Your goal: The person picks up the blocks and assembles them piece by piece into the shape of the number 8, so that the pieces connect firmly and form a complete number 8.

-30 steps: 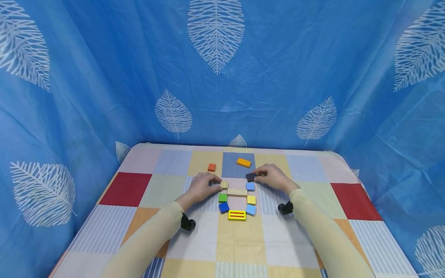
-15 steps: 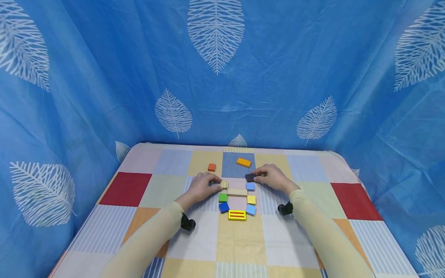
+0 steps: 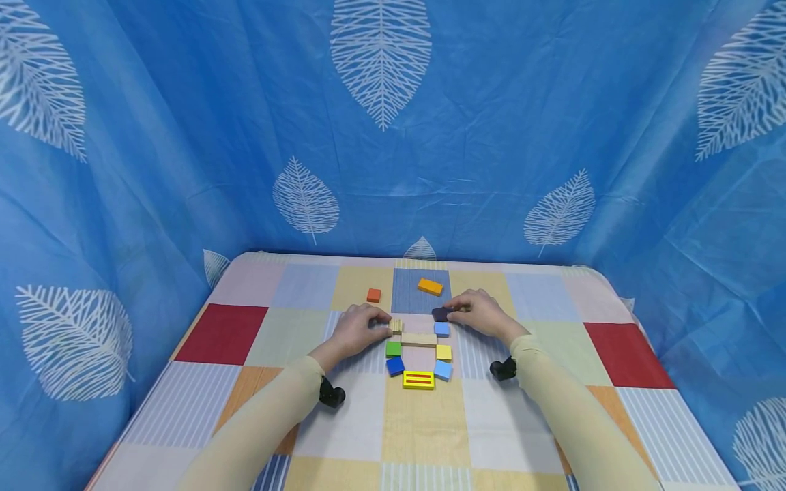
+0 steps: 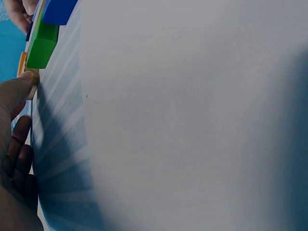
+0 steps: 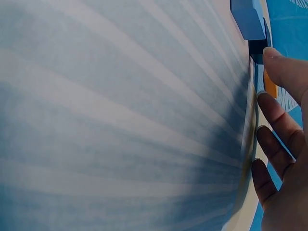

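In the head view, my left hand (image 3: 356, 330) pinches a small striped wooden block (image 3: 396, 326) at the upper left of a ring of blocks. The left wrist view shows its thumb pressed to that block, beside the green block (image 4: 44, 44). My right hand (image 3: 479, 312) pinches a dark block (image 3: 439, 314) between thumb and finger, just beyond a light blue block (image 3: 441, 329). In the right wrist view the dark block (image 5: 258, 50) is partly hidden behind a blue block (image 5: 249, 19). A long plain wooden block (image 3: 419, 339) lies between the two sides.
Below the long block lie a yellow block (image 3: 444, 352), a dark blue block (image 3: 396, 366), another light blue block (image 3: 443, 370) and a yellow block with red stripes (image 3: 419, 380). Farther back are an orange-red block (image 3: 374, 295) and a long orange block (image 3: 430, 286). A blue curtain (image 3: 393, 191) borders the patchwork-covered table (image 3: 344, 423).
My right hand and the dark block have shifted very slightly to the left. The left hand and the other blocks stay where they were.
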Tool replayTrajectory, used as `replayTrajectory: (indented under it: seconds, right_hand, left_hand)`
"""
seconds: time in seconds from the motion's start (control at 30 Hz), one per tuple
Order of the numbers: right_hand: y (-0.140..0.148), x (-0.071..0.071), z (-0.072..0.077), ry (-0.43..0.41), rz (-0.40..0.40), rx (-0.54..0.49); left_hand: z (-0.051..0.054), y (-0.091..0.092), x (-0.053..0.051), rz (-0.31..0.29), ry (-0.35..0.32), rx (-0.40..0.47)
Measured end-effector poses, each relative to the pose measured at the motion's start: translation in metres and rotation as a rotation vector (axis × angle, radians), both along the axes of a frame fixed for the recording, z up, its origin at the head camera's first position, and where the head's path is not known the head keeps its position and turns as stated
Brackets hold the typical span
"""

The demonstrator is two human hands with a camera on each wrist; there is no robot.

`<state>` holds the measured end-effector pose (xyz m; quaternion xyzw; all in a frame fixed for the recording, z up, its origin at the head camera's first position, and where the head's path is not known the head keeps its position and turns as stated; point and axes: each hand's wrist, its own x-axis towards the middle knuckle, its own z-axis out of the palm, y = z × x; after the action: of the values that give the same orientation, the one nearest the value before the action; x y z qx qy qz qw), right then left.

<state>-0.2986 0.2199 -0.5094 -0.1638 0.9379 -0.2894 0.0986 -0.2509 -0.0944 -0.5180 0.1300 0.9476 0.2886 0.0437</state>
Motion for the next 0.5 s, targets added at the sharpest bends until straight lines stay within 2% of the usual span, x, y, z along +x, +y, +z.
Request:
replayTrajectory:
  seconds: [0.5]
  right_hand:
    - [-0.0006,0.0017,-0.0007,-0.008,-0.002,0.003]
  left_hand:
    - [0.0013,-0.0004,0.0011,-0.01,0.014,0.01]
